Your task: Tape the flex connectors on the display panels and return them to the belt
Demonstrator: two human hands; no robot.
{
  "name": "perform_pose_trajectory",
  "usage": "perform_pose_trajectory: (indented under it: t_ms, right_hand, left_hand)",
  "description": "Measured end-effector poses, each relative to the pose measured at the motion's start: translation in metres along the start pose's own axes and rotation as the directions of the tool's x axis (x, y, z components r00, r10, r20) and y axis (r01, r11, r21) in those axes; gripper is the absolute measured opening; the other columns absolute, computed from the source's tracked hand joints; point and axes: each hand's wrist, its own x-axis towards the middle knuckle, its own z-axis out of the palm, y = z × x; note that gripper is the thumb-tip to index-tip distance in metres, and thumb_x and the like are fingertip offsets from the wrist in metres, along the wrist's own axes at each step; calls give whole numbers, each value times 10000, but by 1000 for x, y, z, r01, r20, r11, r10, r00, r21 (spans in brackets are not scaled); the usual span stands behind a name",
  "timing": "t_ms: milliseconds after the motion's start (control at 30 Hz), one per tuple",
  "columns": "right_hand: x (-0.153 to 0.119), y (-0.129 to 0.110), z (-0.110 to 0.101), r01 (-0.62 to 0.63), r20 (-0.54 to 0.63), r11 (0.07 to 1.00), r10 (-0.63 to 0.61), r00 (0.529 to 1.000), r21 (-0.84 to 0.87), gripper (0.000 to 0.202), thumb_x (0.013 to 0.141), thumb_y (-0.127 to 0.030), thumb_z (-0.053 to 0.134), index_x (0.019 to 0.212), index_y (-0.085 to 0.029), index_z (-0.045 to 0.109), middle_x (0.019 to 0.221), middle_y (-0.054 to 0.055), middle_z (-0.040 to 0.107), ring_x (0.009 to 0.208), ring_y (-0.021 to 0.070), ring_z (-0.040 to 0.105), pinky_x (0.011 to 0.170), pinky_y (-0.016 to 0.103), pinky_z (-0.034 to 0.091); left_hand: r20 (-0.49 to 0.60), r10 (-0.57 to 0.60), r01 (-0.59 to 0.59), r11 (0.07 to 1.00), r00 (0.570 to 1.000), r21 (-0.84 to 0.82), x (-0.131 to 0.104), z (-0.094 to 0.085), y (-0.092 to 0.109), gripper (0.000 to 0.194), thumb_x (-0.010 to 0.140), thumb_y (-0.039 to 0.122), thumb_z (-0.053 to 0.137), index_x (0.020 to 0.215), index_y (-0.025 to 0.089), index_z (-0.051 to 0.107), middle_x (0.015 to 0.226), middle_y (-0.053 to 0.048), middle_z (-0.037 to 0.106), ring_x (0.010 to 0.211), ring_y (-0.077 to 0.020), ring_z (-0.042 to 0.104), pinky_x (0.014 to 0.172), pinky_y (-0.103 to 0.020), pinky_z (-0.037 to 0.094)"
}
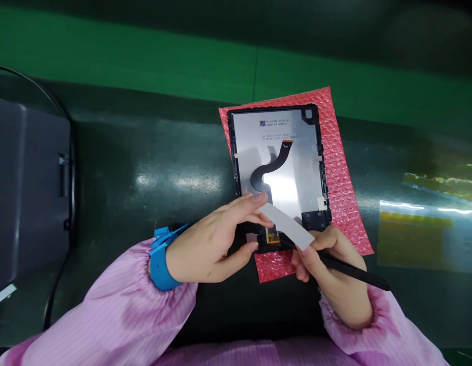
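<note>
Pinching right hand (335, 269): thumb and fingers closed on the lower right end of a white strip (287, 226), a slim black tool (358, 274) lying across the same hand.
Left hand (213, 244): thumb spread well apart from the fingers, whose tips are at the strip's other end; whether they touch it, I cannot tell.
Strip axis: slanting from upper left to lower right between the hands, above the near part of the display panel (302, 188).
Panel: ahead of both hands, long axis running away from the person.
Dark ribbon cable (276, 164): curving over the panel's silvery face.
Red bubble wrap (345, 193): beneath the panel.
</note>
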Motion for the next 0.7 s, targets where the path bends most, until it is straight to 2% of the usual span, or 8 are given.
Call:
perform_pose_trajectory:
  t_ms: [200,433,700]
  right_hand:
    - [0,-2,3,-14,-42,1000,14,999,-4,197,966,-205,645,824,-231,511,644,-38,651,455,94,601,408,192,492]
    - [-1,-1,1,-12,-9,1000,12,1000,-13,190,963,-191,646,843,-231,504,687,-24,679,456,96,609,378,186,481]
    - [1,-6,3,-6,-39,988,-1,999,-156,223,974,-263,639,781,-247,529,593,-44,629,477,118,614,463,243,529]
  left_hand:
    - [-9,-4,4,1000,1000,-9,-1,1,-1,948,878,-4,579,1602,303,50,1206,-99,685,1189,-273,651,1180,-621,386]
    - [2,2,-2,1000,1000,7,1,0,-1,956,877,-10,574,1603,299,34,1201,-106,683,1174,-262,653,1177,-615,397]
    - [-6,6,-6,1000,1000,0,0,1,-2,985,860,-19,582,1606,309,29,1189,-101,687,1169,-268,659,1168,-607,409]
